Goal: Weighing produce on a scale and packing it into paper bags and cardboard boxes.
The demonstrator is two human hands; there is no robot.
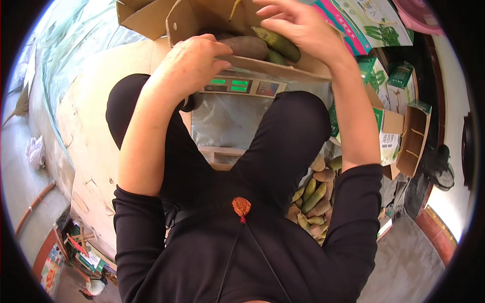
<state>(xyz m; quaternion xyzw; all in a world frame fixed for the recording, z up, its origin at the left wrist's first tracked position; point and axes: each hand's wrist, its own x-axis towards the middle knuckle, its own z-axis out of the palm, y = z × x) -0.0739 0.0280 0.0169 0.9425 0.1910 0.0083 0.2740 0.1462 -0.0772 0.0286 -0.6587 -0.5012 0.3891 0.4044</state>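
A small fruit packing spot, of the kind kept at a farm shed or produce stall, is suggested. A digital weighing scale point(242, 86) with green lit readouts is set under an open cardboard box point(275, 65) filled with elongated green and brown fruits point(252, 46), and more of the same fruit is heaped in a pile point(314, 199) on the floor. Printed green-and-white cartons point(391, 108), some folded up and some still flat, are stacked at the right, and bare concrete floor point(404, 267) and flattened cardboard sheets point(96, 126) are seen around them.
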